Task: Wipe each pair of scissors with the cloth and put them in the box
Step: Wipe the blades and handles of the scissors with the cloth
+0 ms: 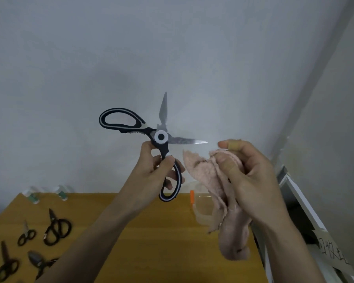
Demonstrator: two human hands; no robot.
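Gripping one handle loop of the big scissors, the left hand is holding them up in front of the wall, blades spread wide apart (one pointing up, one pointing right). Just beside the right-pointing tip, the right hand is clutching the pink cloth, which is hanging down in folds. Below, a clear box is sitting on the wooden table, partly hidden behind the cloth. Four smaller dark scissors are lying near the table's left edge.
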